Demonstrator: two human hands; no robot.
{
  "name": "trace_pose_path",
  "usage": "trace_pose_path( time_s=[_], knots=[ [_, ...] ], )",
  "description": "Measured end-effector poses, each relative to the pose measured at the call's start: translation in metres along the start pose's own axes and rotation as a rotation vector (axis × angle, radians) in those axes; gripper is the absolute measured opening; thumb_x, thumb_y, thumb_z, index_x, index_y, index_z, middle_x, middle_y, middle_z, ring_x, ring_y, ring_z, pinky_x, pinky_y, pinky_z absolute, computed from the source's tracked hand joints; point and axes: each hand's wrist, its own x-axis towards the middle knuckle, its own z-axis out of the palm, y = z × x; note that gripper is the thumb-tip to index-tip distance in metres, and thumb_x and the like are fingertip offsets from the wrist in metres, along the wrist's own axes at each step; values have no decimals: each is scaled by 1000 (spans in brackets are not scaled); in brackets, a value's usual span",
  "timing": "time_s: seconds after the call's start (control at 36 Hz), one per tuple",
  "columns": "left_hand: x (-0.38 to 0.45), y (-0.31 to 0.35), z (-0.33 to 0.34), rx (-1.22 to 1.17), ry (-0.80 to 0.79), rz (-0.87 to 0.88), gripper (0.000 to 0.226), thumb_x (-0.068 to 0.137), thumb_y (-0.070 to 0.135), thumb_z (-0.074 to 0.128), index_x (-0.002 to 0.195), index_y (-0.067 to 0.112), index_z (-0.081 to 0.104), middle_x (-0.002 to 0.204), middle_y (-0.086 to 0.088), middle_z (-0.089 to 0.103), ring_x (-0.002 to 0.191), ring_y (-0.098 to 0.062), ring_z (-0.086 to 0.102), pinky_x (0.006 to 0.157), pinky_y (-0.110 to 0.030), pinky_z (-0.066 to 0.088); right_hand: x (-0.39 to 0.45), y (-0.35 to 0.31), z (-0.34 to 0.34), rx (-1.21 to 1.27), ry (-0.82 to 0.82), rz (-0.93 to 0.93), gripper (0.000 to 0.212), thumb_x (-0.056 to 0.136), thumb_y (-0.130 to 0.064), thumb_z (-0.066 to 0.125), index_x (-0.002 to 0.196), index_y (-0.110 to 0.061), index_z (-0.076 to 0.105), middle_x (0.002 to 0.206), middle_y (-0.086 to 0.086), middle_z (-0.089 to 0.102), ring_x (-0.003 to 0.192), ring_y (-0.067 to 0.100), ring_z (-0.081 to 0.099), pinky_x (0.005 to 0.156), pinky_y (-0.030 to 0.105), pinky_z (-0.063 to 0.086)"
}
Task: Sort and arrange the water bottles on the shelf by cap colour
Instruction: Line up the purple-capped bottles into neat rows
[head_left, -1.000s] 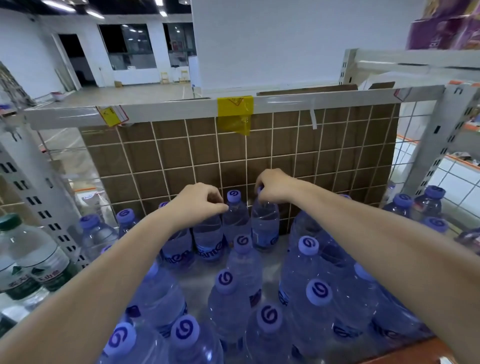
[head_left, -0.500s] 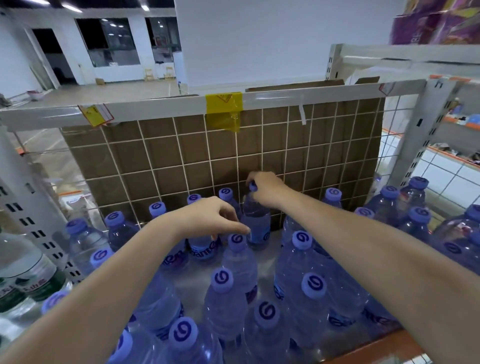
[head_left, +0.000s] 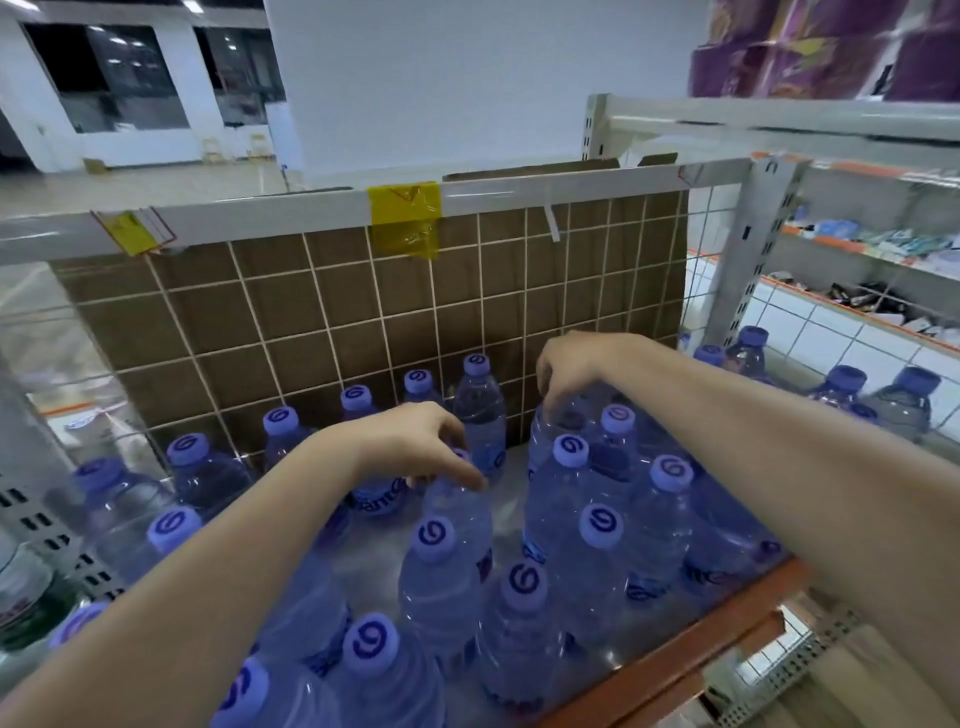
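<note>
Several clear water bottles with light purple caps stand on the shelf below me. My left hand reaches down over a bottle in the second row; its fingers curl round the neck and hide most of the cap. Further right, at the back, my right hand curls its fingers over the top of another bottle, whose cap is hidden. Between the hands, a back-row bottle stands free against the panel.
A wire grid backed with brown cardboard closes the back of the shelf. Bottles with darker blue caps stand beyond the mesh on the right. A green-labelled bottle is at the left edge. Purple packs sit on the upper shelf.
My right hand has let go of the back-row bottle and moved right onto another bottle's top. My left hand has come down onto a second-row bottle. The view has shifted left.
</note>
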Motion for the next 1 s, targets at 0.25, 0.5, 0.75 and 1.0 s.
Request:
trace_pose_path(
  time_s=[0.25,0.5,0.75,1.0],
  knots=[
    [1,4,1,57,40,-37,20,75,37,76,79,24,62,66,5,60,56,-6,55,53,-22,43,2,18,-1,213,13,-9,22,76,-12,79,89,-13,61,93,10,67,72,16,65,48,22,45],
    [0,17,2,151,92,-165,24,75,27,73,70,19,51,73,2,53,58,-8,48,48,-19,35,24,32,-14,292,93,-117,21,79,-9,76,99,-6,67,93,8,68,77,17,65,66,26,54],
    [-1,27,1,121,28,-331,26,75,29,72,79,17,49,81,-10,65,61,-12,60,55,-26,43,51,32,-21,216,52,-210,33,83,-10,73,114,-7,65,98,8,65,83,18,62,58,22,47],
    [2,31,3,102,32,-381,32,76,26,75,80,15,45,63,1,59,57,-15,62,58,-31,44,65,30,-11,228,75,-275,31,85,-12,70,116,-9,63,104,7,61,87,17,57,63,23,44]
  ],
)
